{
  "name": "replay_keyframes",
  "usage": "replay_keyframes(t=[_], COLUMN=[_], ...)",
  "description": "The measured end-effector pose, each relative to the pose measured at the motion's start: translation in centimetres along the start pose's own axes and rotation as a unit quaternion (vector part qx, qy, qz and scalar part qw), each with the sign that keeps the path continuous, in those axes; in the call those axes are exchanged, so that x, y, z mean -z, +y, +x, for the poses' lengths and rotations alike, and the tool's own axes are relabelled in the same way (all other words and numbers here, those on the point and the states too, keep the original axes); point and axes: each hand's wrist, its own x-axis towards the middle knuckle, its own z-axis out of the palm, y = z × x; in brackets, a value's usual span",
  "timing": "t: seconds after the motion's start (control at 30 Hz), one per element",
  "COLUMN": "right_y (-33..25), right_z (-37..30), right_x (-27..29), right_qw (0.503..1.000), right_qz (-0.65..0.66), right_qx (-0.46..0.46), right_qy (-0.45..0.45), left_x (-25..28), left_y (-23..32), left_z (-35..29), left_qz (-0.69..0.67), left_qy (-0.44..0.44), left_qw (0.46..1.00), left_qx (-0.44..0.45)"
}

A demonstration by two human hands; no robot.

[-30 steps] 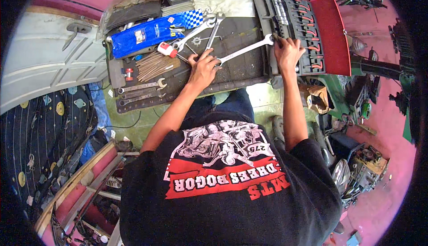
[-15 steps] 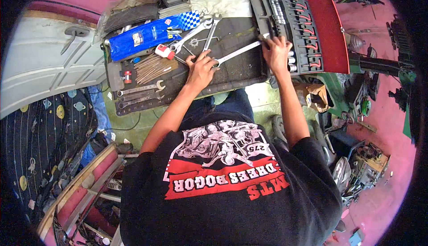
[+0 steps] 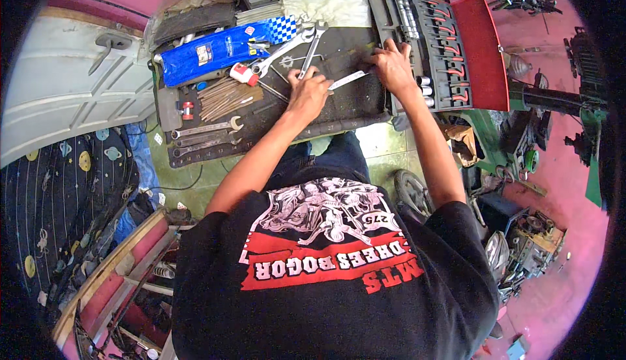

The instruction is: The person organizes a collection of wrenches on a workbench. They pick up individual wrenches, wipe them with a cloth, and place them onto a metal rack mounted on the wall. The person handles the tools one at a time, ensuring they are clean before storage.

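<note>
By the toolbox's (image 3: pixel 482 53) left edge, half-curled left hand (image 3: pixel 310 94) and right hand (image 3: pixel 393 71) apparently handle a wrench (image 3: pixel 349 81), firm hold impossible to tell; it likely needs steadying

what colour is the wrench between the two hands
The wrench is silver, seen in the head view.

Near a white door (image 3: pixel 81 96) is perhaps a curtain (image 3: pixel 68 197).

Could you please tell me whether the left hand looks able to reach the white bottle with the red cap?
Probably yes: the white bottle lies just left of the left hand, with only a low, thin rod between them.
</note>
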Motion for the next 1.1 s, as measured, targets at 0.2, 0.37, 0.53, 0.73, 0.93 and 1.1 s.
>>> replay_keyframes(t=[0.2,0.37,0.53,0.73,0.93,1.1], right_y=[0.5,0.0,0.5,1.2,2.6,2.7], right_z=[0.6,1.4,0.9,-0.8,-3.0,-5.0], right_x=[-0.2,0.5,1.1,2.2,1.8,0.5], right_qw=[0.998,0.994,0.992,0.986,0.987,0.991], right_qz=[-0.024,0.013,0.000,0.034,0.101,0.089], right_qx=[0.032,0.053,0.081,0.132,0.124,0.085], right_qy=[-0.041,-0.092,-0.093,-0.096,0.005,0.053], left_x=[-0.8,-1.0,-0.6,-0.4,-0.6,-2.3], left_y=[0.4,0.5,1.5,3.2,4.8,5.5], left_z=[0.7,0.8,0.8,0.4,1.0,1.1], left_qz=[0.002,-0.016,-0.002,-0.010,0.031,0.029], left_qy=[-0.007,0.008,0.012,0.010,0.097,0.119], left_qw=[0.999,0.998,0.997,0.994,0.989,0.990], left_qx=[0.034,0.058,0.074,0.111,0.103,0.074])
